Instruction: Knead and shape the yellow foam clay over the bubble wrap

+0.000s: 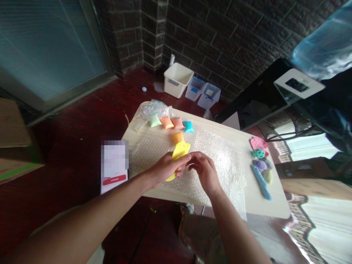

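Note:
My left hand (172, 167) is wrapped round a flattened, elongated yellow lump of modelling clay (181, 149); its ends stick out above and below the fingers. My right hand (202, 168) is close beside it, fingers curled and tips gathered at the left thumb. Anything between those fingertips is too small to make out. Just beyond the yellow clay lies an orange-yellow packet (177, 137). Behind it sit a pale green packet (154, 120), an orange packet (167, 122), a salmon packet (178, 123) and a blue packet (189, 127). Both hands are above bubble wrap (220, 161).
At the table's (277, 205) right end are pink clay (258, 143), green clay (257, 153), purple clay (260, 165) and a long blue clay roll (262, 185). Clear plastic bags (155, 108) lie at the far left corner. A white bin (177, 82) stands on the floor behind.

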A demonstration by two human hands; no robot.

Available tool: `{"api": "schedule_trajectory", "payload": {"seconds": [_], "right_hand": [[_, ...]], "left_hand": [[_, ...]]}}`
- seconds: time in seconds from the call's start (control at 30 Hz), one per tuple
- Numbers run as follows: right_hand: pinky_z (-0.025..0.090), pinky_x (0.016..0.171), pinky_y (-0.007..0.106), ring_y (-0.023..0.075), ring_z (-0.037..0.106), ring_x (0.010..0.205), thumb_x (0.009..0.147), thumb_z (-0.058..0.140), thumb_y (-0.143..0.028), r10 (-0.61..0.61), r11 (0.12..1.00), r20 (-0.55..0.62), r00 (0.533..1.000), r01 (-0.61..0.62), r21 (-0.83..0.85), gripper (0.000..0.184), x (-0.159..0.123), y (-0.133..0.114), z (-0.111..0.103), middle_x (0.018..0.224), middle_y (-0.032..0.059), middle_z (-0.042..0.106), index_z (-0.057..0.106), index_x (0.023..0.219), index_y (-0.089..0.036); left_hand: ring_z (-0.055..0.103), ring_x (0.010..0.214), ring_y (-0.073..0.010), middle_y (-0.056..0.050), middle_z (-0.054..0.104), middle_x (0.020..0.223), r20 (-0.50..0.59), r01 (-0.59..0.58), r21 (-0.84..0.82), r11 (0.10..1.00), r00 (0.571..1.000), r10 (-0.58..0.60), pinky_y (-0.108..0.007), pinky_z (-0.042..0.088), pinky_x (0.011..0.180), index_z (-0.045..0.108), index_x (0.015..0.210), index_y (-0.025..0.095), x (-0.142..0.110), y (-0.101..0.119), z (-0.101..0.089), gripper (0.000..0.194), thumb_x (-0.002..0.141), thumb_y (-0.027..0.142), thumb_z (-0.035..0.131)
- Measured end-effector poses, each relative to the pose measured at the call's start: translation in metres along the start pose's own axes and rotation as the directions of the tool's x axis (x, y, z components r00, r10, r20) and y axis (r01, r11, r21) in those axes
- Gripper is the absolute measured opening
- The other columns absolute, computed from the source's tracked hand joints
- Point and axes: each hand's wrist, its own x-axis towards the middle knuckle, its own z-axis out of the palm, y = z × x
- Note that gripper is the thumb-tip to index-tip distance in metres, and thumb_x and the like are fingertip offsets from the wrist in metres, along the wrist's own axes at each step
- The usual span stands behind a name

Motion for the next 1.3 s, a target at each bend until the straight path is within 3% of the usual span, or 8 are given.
{"api": "schedule_trajectory", "payload": {"seconds": [0.17, 0.4, 0.63, 0.77, 0.9, 1.1, 1.2, 1.3], "right_hand": [[0.051, 0.073, 0.033, 0.0212, 0.068, 0.082, 0.102, 0.058, -0.046, 0.002, 1.000, 0.034, 0.999, -0.002, 0.002, 0.032, -0.001, -0.002, 0.001, 0.094, 0.0072, 0.075, 0.078, 0.098, -0.022], [0.052, 0.074, 0.034, 0.0218, 0.070, 0.083, 0.102, 0.058, -0.046, 0.012, 1.000, 0.052, 0.999, -0.012, 0.001, 0.033, -0.001, -0.001, 0.001, 0.096, 0.0082, 0.077, 0.078, 0.100, -0.020], [0.054, 0.073, 0.037, 0.0230, 0.072, 0.080, 0.100, 0.058, -0.051, 0.033, 0.999, 0.020, 0.999, -0.034, 0.039, 0.036, 0.001, 0.002, 0.002, 0.096, 0.0094, 0.078, 0.075, 0.102, -0.020], [0.056, 0.078, 0.039, 0.0245, 0.072, 0.086, 0.097, 0.061, -0.054, 0.029, 0.995, -0.020, 0.999, -0.027, 0.093, 0.036, 0.003, 0.003, 0.002, 0.100, 0.0091, 0.078, 0.075, 0.106, -0.022], [0.056, 0.086, 0.039, 0.0240, 0.070, 0.093, 0.093, 0.070, -0.056, 0.049, 0.992, 0.018, 0.999, -0.051, 0.119, 0.040, 0.001, 0.005, 0.005, 0.106, 0.0077, 0.076, 0.074, 0.119, -0.025], [0.050, 0.066, 0.029, 0.0187, 0.059, 0.078, 0.087, 0.080, -0.054, 0.059, 0.989, 0.133, 0.989, -0.075, 0.124, 0.043, -0.004, 0.004, 0.019, 0.095, 0.0038, 0.067, 0.073, 0.118, -0.026], [0.045, 0.059, 0.027, 0.0174, 0.056, 0.073, 0.087, 0.081, -0.052, 0.075, 0.990, 0.169, 0.983, -0.093, 0.106, 0.034, -0.005, 0.003, 0.023, 0.090, 0.0038, 0.066, 0.075, 0.105, -0.024], [0.044, 0.058, 0.028, 0.0154, 0.053, 0.064, 0.089, 0.080, -0.049, 0.089, 0.989, 0.172, 0.981, -0.108, 0.104, 0.029, -0.004, 0.003, 0.022, 0.074, 0.0011, 0.063, 0.075, 0.082, -0.021]], "left_hand": [[0.043, 0.047, -0.0099, 0.009, 0.040, 0.058, 0.075, 0.082, -0.149, 0.985, 0.995, -0.071, -0.029, 0.045, 0.060, 0.052, 0.080, 0.022, 0.000, 0.002, 0.001, 0.045, 0.093, 0.061, 0.068], [0.033, 0.044, -0.0088, 0.011, 0.030, 0.052, 0.052, 0.039, -0.153, 0.987, 0.998, -0.031, -0.030, 0.047, 0.062, 0.047, 0.072, 0.022, 0.003, 0.000, 0.000, 0.051, 0.093, 0.065, 0.066], [0.051, 0.058, -0.0148, 0.003, 0.048, 0.066, -0.009, 0.044, -0.310, 0.950, 0.999, -0.049, -0.031, 0.045, 0.065, 0.055, 0.084, 0.020, 0.006, 0.003, -0.002, 0.034, 0.086, 0.053, 0.058], [0.057, 0.064, -0.0155, 0.002, 0.055, 0.076, -0.067, 0.033, -0.155, 0.987, 0.997, -0.044, -0.031, 0.046, 0.067, 0.054, 0.088, 0.020, 0.006, -0.001, -0.002, 0.030, 0.087, 0.049, 0.063], [0.057, 0.065, -0.0160, 0.001, 0.057, 0.073, -0.055, -0.085, 0.120, 0.989, 0.994, 0.093, -0.031, 0.044, 0.065, 0.055, 0.090, 0.020, 0.004, -0.009, -0.001, 0.035, 0.094, 0.054, 0.064], [0.063, 0.088, -0.0219, -0.007, 0.067, 0.098, -0.049, -0.232, 0.437, 0.869, 0.958, 0.281, -0.034, 0.050, 0.077, 0.063, 0.115, 0.018, 0.000, -0.015, -0.003, 0.032, 0.098, 0.046, 0.065], [0.067, 0.098, -0.0253, -0.011, 0.068, 0.111, -0.071, -0.221, 0.515, 0.828, 0.952, 0.299, -0.038, 0.052, 0.086, 0.046, 0.149, 0.019, -0.004, -0.016, -0.001, 0.056, 0.099, 0.038, 0.064], [0.069, 0.093, -0.0252, -0.013, 0.069, 0.113, -0.058, -0.175, 0.544, 0.821, 0.968, 0.245, -0.041, 0.054, 0.086, 0.027, 0.162, 0.018, -0.005, -0.017, 0.000, 0.074, 0.099, 0.038, 0.062]]}}
